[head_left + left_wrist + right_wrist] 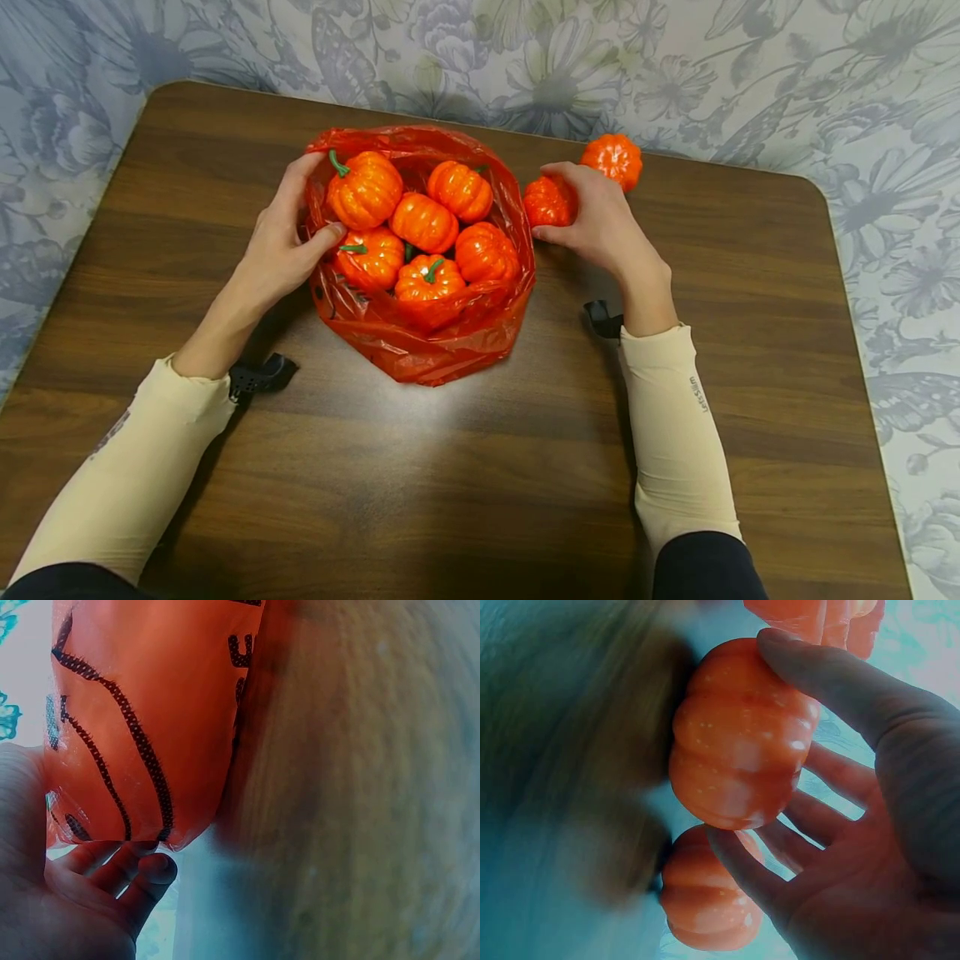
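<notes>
At the left, a cream sleeve (127,475) runs up to a black wrist device (262,375) and the left hand (279,240), which grips the rim of a red plastic bag (420,354), thumb over the edge and fingers against the outside. The bag stands open on the wood-grain surface (390,500); the left wrist view shows black printing on its side. Six orange pumpkins (424,222) show inside, some with green stems. Just beyond the bag's right rim, the right hand (609,221) grips another pumpkin (546,202) between thumb and fingers; whether it touches the surface, I cannot tell. Below that wrist is a second black device (602,319), with the other cream sleeve (675,417) running down from it. Behind the right hand, a loose pumpkin (615,158) sits near the surface's far edge, before floral wallpaper (675,83).
</notes>
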Tool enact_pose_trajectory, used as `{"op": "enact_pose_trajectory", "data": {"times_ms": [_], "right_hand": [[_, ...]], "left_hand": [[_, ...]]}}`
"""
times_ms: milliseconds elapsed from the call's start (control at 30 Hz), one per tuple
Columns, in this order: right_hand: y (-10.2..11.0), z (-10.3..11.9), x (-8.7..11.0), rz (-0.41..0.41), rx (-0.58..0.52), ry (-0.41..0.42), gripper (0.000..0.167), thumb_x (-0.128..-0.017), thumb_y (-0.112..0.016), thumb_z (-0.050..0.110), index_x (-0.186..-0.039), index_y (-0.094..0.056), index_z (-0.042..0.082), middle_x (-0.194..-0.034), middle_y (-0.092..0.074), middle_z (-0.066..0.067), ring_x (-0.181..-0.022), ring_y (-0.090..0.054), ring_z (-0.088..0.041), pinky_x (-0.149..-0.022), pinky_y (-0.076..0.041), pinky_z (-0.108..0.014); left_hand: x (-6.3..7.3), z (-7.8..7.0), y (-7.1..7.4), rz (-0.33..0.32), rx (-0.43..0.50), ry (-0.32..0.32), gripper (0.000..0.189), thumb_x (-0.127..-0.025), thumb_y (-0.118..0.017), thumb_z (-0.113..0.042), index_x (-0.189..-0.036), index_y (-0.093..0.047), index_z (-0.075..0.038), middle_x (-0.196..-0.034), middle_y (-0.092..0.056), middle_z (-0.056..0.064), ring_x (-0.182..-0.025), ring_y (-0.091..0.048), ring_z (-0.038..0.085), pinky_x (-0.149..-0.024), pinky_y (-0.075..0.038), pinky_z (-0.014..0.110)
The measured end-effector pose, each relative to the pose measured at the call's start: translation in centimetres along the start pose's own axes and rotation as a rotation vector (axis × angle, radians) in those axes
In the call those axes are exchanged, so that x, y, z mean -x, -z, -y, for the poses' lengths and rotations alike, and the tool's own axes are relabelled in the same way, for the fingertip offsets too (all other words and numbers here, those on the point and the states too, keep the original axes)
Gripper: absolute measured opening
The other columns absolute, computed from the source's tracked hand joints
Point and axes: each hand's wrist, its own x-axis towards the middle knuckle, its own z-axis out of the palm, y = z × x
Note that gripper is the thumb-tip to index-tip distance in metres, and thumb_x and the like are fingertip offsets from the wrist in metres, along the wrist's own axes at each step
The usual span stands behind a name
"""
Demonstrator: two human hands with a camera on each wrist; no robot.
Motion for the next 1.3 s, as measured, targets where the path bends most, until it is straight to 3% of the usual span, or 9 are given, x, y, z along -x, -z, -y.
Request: {"op": "enact_pose_trajectory", "data": {"times_ms": [633, 1033, 1300], "right_hand": [[0.3, 0.1, 0.2, -0.01, 0.006, -0.023, 0.079, -0.085, -0.088, 0.032, -0.151, -0.053, 0.008, -0.149, -0.06, -0.013, -0.134, -0.055, -0.035, -0.117, -0.041, -0.053], [1.8, 1.3, 1.2, -0.124, -0.019, -0.041, 0.084, -0.086, -0.084, 0.041, -0.155, -0.047, 0.013, -0.15, -0.059, -0.009, -0.133, -0.056, -0.034, -0.116, -0.042, -0.053], [1.9, 2.5, 1.3, -0.178, -0.039, 0.031, 0.08, -0.084, -0.088, 0.037, -0.149, -0.053, 0.009, -0.144, -0.063, -0.009, -0.129, -0.059, -0.03, -0.113, -0.045, -0.048]], "left_hand": [[0.2, 0.0, 0.0, -0.016, 0.008, 0.005, 0.077, -0.096, -0.063, -0.009, -0.162, -0.033, -0.033, -0.152, -0.055, 0.009, -0.126, -0.056, 0.011, -0.101, -0.046, 0.019], [0.1, 0.1, -0.1, -0.01, -0.007, 0.002, 0.077, -0.096, -0.064, -0.009, -0.163, -0.033, -0.032, -0.152, -0.055, 0.009, -0.126, -0.057, 0.01, -0.102, -0.044, 0.019], [0.0, 0.1, -0.1, -0.01, -0.02, 0.003, 0.077, -0.096, -0.063, -0.01, -0.163, -0.032, -0.032, -0.152, -0.055, 0.009, -0.126, -0.057, 0.012, -0.102, -0.044, 0.018]]}}
